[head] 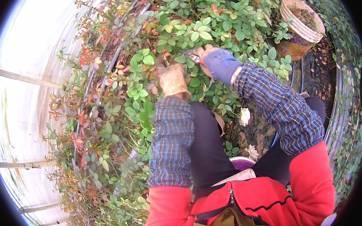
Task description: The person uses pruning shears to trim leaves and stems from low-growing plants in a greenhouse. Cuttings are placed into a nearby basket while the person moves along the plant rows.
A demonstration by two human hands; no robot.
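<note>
My right hand (220, 63), in a blue knit glove with a tan palm, grips red-handled pruning shears (193, 56). Their metal blades point left into the foliage of a rose bush (192, 29). Just left of the blades, my left hand (171, 78) wears a stained tan glove. Its fingers are curled around a rose shoot (165, 55) with reddish leaves; leaves partly hide the fingertips. Green and reddish rose leaves surround both hands.
A dirty bucket (300, 27) holding plant clippings stands at the upper right, tilted in view. Pale roses (244, 116) lie low near my legs, above a purple round container (242, 163). Plastic sheeting (25, 121) forms the left wall. Irrigation pipes (114, 59) run through the plants.
</note>
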